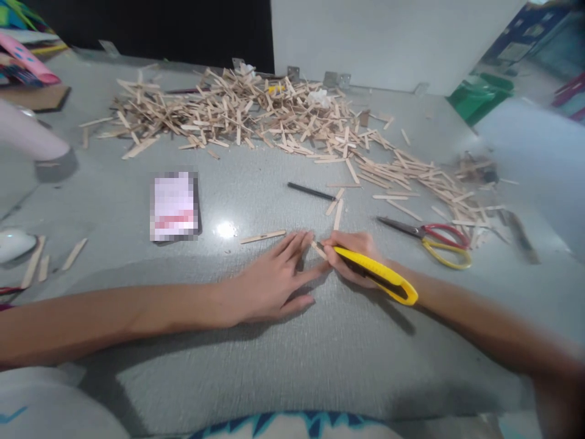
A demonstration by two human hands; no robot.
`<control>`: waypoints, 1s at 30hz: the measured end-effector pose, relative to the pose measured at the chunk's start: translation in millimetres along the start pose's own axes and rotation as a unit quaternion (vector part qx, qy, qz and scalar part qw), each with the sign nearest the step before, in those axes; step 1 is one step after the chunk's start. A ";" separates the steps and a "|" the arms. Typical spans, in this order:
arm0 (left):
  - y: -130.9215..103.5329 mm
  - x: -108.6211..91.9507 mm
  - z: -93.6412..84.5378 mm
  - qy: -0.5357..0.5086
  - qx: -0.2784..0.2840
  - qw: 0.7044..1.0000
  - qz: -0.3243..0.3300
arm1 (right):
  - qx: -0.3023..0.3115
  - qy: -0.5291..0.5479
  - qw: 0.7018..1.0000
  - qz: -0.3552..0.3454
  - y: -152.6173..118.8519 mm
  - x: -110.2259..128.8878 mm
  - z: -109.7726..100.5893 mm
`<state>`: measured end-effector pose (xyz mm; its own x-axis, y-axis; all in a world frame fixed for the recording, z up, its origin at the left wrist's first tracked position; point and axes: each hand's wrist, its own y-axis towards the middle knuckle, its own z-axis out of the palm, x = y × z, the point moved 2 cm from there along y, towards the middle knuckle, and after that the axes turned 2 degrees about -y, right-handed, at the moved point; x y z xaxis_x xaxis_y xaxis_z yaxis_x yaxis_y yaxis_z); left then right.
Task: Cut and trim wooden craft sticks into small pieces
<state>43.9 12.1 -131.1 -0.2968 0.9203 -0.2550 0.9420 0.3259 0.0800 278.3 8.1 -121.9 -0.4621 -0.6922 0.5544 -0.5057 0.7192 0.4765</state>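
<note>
My right hand [354, 256] is closed around a yellow utility knife [388, 277], its blade end pointing left at a small wooden stick piece [319, 249] on the grey table [292, 372]. Flat on the tabletop, my left hand [278, 274] has its fingers spread, with fingertips at that same piece. Just beyond the left fingers lies a wooden stick [262, 236] with a dark mark. Another stick [338, 214] runs up from behind my right hand, near a black pen-like rod [311, 191]. Where the blade meets the wood is too small to tell.
A long heap of wooden sticks [219, 113] spans the back. Scissors [425, 235] with red and yellow handles lie right of my right hand. A blurred box-like item [173, 206] is at left. Further left are loose sticks [74, 254] and a white mouse [16, 245].
</note>
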 end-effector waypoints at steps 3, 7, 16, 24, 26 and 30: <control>-0.3 0.4 0.8 0.000 -0.002 1.000 -0.003 | 0.015 0.004 1.000 0.003 0.6 1.0 -2.6; 0.1 0.1 -0.1 -0.008 0.004 1.000 -0.009 | 0.022 -0.007 1.000 0.002 1.7 3.8 -6.0; 1.5 0.9 -0.2 -0.018 0.023 0.999 -0.014 | -0.007 0.004 0.999 0.038 -0.2 1.4 -4.2; 4.7 -5.2 -2.3 -0.016 -0.003 1.000 -0.021 | -0.068 -0.018 0.996 0.050 -9.7 7.4 -6.0; 4.8 -5.6 -3.2 -0.014 0.004 1.000 -0.022 | -0.080 -0.018 0.995 0.053 -10.2 7.5 -6.1; 4.0 -3.2 -2.1 -0.021 0.011 0.999 -0.036 | -0.052 -0.004 0.997 0.054 -5.8 5.3 -3.5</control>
<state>48.3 10.9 -128.0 -0.3567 0.8850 -0.2992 0.9221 0.3850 0.0395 281.3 0.5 -119.3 -0.5168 -0.6097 0.6010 -0.3744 0.7923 0.4818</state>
